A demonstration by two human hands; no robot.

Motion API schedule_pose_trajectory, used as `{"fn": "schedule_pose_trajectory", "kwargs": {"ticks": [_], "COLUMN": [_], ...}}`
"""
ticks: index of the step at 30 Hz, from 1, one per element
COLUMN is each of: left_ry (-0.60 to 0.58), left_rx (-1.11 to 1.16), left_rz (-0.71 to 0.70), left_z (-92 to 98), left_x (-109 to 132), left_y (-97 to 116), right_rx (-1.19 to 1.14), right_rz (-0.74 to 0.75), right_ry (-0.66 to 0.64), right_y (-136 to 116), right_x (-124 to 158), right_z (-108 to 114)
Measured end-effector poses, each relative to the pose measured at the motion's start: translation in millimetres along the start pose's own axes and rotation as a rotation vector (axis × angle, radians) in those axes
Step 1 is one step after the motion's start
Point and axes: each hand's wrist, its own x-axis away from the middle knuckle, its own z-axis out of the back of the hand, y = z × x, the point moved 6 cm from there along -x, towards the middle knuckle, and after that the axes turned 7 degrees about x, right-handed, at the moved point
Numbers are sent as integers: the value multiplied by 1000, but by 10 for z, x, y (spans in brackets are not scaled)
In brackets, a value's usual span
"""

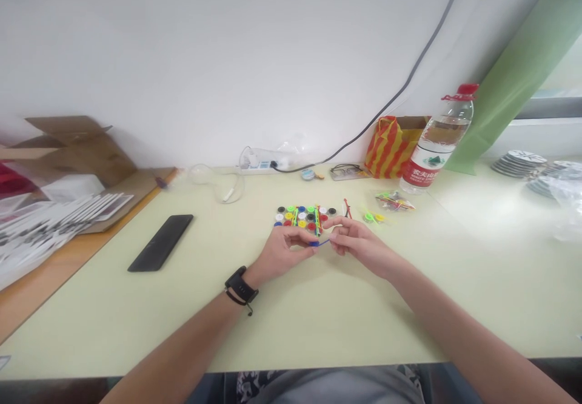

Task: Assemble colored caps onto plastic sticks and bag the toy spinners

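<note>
My left hand (284,253), with a black watch at the wrist, pinches a small blue round plastic piece (314,244) between thumb and fingertips. From that piece a thin blue strip (324,242) runs to my right hand (361,245), which is closed on its other end. Whether the two blue parts are joined is too small to tell. Just beyond my fingers lie rows of colored plastic discs (302,224) in black, white, red, yellow, green and blue. Green and yellow sticks (317,213) lie across them, and red sticks (347,208) are to the right.
A black phone (161,243) lies left, near a cardboard box (86,143). Small bagged parts (394,201), a water bottle (434,143) and a striped bag (386,149) stand at right. A power strip (264,165) with a gray cable sits by the wall.
</note>
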Motion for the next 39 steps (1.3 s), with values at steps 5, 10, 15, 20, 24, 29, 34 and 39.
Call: {"fn": "schedule_pose_trajectory", "kwargs": {"ticks": [5, 10, 15, 20, 24, 29, 34, 39], "left_ry": [-29, -109, -106, -6, 10, 2, 67, 108], "left_rx": [47, 156, 183, 160, 168, 196, 243, 270], "left_rz": [42, 106, 152, 119, 99, 77, 116, 133], "left_z": [-16, -59, -58, -15, -4, -11, 9, 39], "left_x": [-21, -18, -17, -46, -59, -68, -68, -66], "left_y": [-22, -34, -88, -62, -32, -72, -149, -199], "right_rx": [11, -5, -10, 296, 368, 411, 515, 546], "right_rz": [-3, 12, -3, 149, 246, 284, 353, 344], "right_ry": [47, 98, 147, 168, 88, 90, 141, 132], "right_y": [44, 43, 88, 35, -27, -59, -39, 18], "right_x": [-22, -26, -29, -40, -15, 9, 22, 31], "right_z": [41, 84, 123, 111, 23, 13, 28, -20]}}
